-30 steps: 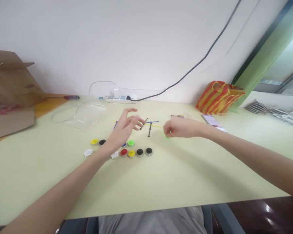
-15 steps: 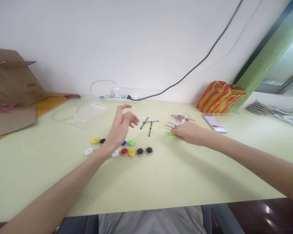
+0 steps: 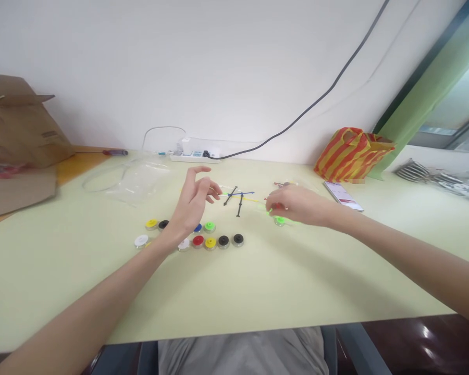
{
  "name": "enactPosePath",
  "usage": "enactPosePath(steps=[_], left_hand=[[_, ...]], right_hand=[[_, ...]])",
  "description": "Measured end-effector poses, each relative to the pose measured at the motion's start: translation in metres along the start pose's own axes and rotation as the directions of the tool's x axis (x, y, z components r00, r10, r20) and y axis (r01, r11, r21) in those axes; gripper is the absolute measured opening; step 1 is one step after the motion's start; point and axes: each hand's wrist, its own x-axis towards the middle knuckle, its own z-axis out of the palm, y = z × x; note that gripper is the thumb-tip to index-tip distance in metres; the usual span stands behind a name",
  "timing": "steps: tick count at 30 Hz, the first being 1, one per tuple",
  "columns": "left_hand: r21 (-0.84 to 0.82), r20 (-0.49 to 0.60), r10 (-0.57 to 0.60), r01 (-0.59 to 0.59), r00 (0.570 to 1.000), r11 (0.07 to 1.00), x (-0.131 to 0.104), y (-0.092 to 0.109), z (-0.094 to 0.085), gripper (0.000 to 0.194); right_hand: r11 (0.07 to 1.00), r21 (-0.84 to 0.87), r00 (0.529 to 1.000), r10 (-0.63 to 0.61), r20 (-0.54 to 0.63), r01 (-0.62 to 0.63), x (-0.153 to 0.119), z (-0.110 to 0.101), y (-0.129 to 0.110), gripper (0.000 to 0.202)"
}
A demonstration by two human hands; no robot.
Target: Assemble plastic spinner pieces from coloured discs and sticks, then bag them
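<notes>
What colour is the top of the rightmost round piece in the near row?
Black. That round piece shows best in the head view.

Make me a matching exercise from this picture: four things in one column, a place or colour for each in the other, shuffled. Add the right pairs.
Things
1. Right hand
2. Red disc
3. Bag
4. Power strip

Place or colour
A. Red and yellow stripes
B. At the foot of the wall, with a black plug in it
C. Right of the black sticks, next to a green disc
D. In the near row, between a white disc and a yellow disc

Pairs: 1-C, 2-D, 3-A, 4-B
</notes>
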Motion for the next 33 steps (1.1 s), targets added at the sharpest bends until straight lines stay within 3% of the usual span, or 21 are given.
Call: enactPosePath(steps=[5, 9, 13, 15, 17, 20, 22, 24, 27, 30, 33], left_hand=[[0.019, 0.021, 0.0, -0.001, 1.0, 1.0, -0.001, 0.0, 0.002, 0.033], [0.022, 0.042, 0.013, -0.014, 0.999, 1.0, -0.002, -0.001, 0.002, 0.033], [0.004, 0.078, 0.013, -0.014, 0.997, 1.0, -0.002, 0.001, 0.003, 0.031], [-0.031, 0.136, -0.006, 0.011, 0.991, 0.999, -0.003, 0.002, 0.004, 0.031], [-0.084, 0.228, -0.06, 0.081, 0.972, 0.993, -0.005, 0.003, 0.006, 0.035], [-0.151, 0.354, -0.124, 0.187, 0.927, 0.971, -0.007, 0.004, 0.009, 0.043], [-0.186, 0.365, -0.124, 0.203, 0.923, 0.962, -0.007, 0.003, 0.011, 0.046], [-0.215, 0.284, -0.128, 0.193, 0.95, 0.957, -0.006, 0.002, 0.009, 0.047], [-0.24, 0.071, -0.164, 0.176, 0.984, 0.955, 0.002, -0.002, 0.0, 0.043], [-0.257, -0.135, -0.206, 0.166, 0.969, 0.952, 0.013, -0.008, -0.015, 0.04], [-0.291, -0.264, -0.233, 0.153, 0.936, 0.944, 0.023, -0.016, -0.028, 0.037]], right_hand=[[0.984, 0.044, 0.983, -0.176, 0.047, 0.174, 0.01, 0.02, -0.049, 0.039], [0.98, -0.069, 0.98, -0.184, 0.072, 0.189, 0.021, 0.033, -0.071, 0.025], [0.985, -0.098, 0.986, -0.13, 0.1, 0.14, 0.02, 0.028, -0.065, 0.017], [0.994, -0.075, 0.996, -0.081, 0.034, 0.083, 0.017, 0.02, -0.056, 0.014], [0.999, -0.016, 0.994, -0.032, -0.107, 0.03, 0.018, 0.01, -0.048, 0.014], [0.999, 0.037, 0.952, -0.016, -0.305, 0.029, 0.03, -0.005, -0.042, 0.017], [0.997, 0.021, 0.931, -0.057, -0.36, 0.069, 0.046, -0.013, -0.044, 0.016], [0.994, 0.006, 0.925, -0.1, -0.365, 0.109, 0.065, -0.019, -0.049, 0.013], [0.988, 0.031, 0.92, -0.131, -0.37, 0.153, 0.099, -0.024, -0.052, 0.017], [0.993, 0.055, 0.94, -0.077, -0.331, 0.1, 0.133, -0.021, -0.04, 0.051], [0.999, 0.032, 0.989, -0.031, -0.143, 0.036, 0.16, -0.01, -0.021, 0.037]])
